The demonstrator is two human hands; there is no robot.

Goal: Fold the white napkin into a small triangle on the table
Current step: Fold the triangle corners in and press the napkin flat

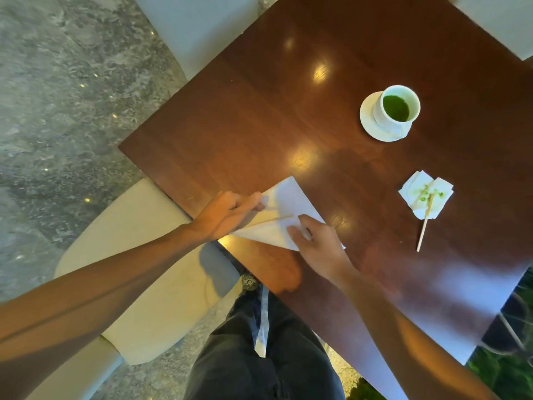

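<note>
At lower centre, near the table (pixel 259 116) edge, the left hand (pixel 227 215) pinches the white napkin (pixel 291 203) corner while the right hand (pixel 314 241) presses flat-fingered; a slip could skew the crease.

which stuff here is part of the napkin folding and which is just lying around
In the job:
white napkin
left hand, holding its edge
right hand, on it
table

Lying about:
cup of green drink on saucer
stained napkin
wooden stick
</note>
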